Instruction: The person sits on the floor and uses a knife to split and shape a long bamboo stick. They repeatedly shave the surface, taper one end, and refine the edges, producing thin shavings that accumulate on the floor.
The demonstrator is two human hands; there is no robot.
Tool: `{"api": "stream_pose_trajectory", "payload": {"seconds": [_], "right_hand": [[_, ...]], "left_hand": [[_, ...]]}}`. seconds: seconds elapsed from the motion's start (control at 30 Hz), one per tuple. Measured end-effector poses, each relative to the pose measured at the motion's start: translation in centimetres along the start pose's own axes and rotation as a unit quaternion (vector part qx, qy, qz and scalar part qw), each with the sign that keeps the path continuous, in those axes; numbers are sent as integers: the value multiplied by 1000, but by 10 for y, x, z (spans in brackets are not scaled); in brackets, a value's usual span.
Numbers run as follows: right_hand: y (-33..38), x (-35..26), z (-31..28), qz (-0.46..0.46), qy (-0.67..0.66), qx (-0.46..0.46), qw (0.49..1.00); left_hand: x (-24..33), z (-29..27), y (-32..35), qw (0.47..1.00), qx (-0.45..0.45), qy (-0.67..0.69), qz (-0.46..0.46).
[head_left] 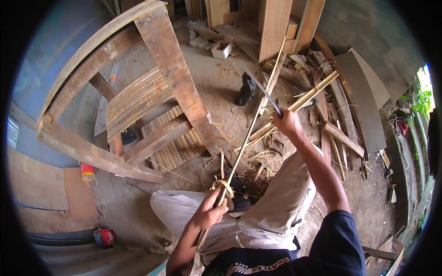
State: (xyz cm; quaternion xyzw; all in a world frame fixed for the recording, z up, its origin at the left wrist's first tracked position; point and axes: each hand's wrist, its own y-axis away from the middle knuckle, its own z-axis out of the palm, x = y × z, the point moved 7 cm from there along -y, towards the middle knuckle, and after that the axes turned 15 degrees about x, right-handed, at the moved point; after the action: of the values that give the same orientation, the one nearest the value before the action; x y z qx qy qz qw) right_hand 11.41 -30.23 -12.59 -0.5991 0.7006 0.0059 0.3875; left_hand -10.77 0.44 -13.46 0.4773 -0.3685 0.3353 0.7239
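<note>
My left hand (212, 212) is closed round the lower part of a long, thin bamboo strip (246, 137), which slants up and away to the right across my lap. A pale curled shaving (224, 187) loops round the strip just beyond my fingers. Farther up and to the right, my right hand (288, 123) grips a knife, its handle hidden in the fist. The narrow grey knife blade (266, 93) points up and left, crossing over or close to the strip; whether it touches cannot be told. Split bamboo pieces (317, 93) lie behind my right hand.
A wooden frame (172, 64) with bamboo slat panels (140, 102) stands at the left. Scrap boards (343, 138) are piled at the right. Shavings and a hammer-like tool (258, 172) lie between my legs. A black bag-like object (246, 89) and a small box (222, 49) sit farther off.
</note>
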Motion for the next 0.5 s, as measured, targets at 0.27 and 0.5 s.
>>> {"api": "stream_pose_trajectory", "payload": {"seconds": [0.27,0.5], "right_hand": [[-17,37,4,42,55,30,997],[-33,61,-12,88,76,120,986]], "left_hand": [[-16,-8,24,998,-23,37,-37],[-19,-16,42,994,-57,80,-39]]}}
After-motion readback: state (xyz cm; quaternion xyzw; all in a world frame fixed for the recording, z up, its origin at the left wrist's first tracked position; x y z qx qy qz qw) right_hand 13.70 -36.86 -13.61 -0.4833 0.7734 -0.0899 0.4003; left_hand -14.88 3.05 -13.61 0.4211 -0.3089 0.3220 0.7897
